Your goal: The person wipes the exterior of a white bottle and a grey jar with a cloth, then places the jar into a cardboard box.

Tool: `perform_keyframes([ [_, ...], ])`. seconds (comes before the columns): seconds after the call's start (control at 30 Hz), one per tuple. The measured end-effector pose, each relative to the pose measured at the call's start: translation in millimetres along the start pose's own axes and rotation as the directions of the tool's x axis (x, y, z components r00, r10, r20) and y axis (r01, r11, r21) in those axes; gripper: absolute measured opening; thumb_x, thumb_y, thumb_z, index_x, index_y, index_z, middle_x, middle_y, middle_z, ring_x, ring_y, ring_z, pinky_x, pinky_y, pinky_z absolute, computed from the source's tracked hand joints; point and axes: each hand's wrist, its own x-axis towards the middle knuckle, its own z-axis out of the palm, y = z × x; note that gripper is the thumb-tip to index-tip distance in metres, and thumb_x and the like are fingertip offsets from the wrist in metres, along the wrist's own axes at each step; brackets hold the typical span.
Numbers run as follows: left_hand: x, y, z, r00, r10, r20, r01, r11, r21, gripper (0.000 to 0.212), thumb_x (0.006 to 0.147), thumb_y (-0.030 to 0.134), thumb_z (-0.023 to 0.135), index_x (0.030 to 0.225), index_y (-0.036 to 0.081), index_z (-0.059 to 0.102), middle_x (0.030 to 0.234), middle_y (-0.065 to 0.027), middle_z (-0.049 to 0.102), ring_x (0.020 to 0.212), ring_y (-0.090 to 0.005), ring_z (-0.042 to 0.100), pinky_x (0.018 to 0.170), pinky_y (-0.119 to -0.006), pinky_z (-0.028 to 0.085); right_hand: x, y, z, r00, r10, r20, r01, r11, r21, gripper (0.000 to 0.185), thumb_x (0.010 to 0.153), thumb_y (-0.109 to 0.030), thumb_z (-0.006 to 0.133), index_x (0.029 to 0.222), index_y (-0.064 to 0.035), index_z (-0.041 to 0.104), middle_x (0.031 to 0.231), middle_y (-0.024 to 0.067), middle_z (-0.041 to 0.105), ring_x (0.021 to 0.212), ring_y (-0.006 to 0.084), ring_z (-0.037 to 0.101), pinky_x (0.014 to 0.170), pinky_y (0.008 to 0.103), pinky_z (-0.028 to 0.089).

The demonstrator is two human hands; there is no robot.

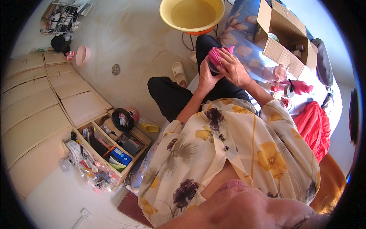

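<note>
Both hands are together above my lap. My left hand (208, 78) grips a dark, rounded object (213, 67), mostly hidden by the fingers, so its exact kind cannot be told. Over its upper end lies a bright pink cloth (215, 55), pressed down by the spread fingers of my right hand (233, 68). Just beyond my knee stands a yellow basin (163, 17) holding liquid, with an orange basin (201, 32) beneath it on a thin metal stand (185, 43). To the right, a clear pinkish bottle (278, 73) and a pink bottle (301, 87) lie on the bed.
An opened cardboard box (286, 58) and red fabric (313, 128) rest on the floral bedding (243, 37). At left are wooden cabinets (34, 108) and an open drawer unit (98, 151) full of small goods. A pink basin (83, 55) stands by the cabinets; a floor drain (115, 69) is nearby.
</note>
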Motion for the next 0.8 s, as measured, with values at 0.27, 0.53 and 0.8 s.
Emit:
perform_keyframes([
  [0.27, -10, -17, 0, 0.992, 0.024, 0.126, -0.041, 0.990, 0.135, 0.054, 0.091, 0.019, 0.067, 0.138, 0.001, 0.047, 0.135, -0.0207, 0.055, 0.127, -0.0355, 0.054, 0.109, -0.042, 0.042, -11, -33, 7, 0.986, -0.141, 0.093, 0.147, 0.987, -0.066, 0.038, 0.096, -0.026, 0.062, 0.130, -0.0076, 0.062, 0.148, 0.0130, 0.052, 0.143, 0.0313, 0.041, 0.115, 0.0505, 0.032],
  [0.53, 2, -8, 1, 1.000, 0.016, -0.010, -0.016, 1.000, 0.004, 0.087, 0.067, 0.013, 0.088, 0.141, 0.000, 0.043, 0.132, -0.0219, 0.055, 0.122, -0.0416, 0.054, 0.105, -0.047, 0.042, -1, 3, 5, 0.999, 0.037, -0.039, -0.037, 0.999, -0.022, 0.041, 0.096, -0.026, 0.063, 0.131, -0.0045, 0.061, 0.147, 0.0154, 0.051, 0.143, 0.0346, 0.041, 0.114, 0.0512, 0.034],
  [0.8, -9, -31, 15, 0.990, -0.141, -0.020, 0.135, 0.972, -0.193, 0.075, 0.071, 0.014, 0.085, 0.135, 0.001, 0.048, 0.130, -0.0234, 0.055, 0.124, -0.0389, 0.054, 0.104, -0.047, 0.042, 6, -20, 8, 0.995, -0.091, 0.030, 0.094, 0.988, -0.122, 0.043, 0.096, -0.028, 0.061, 0.132, -0.0045, 0.061, 0.146, 0.0143, 0.052, 0.143, 0.0327, 0.041, 0.115, 0.0511, 0.033],
])
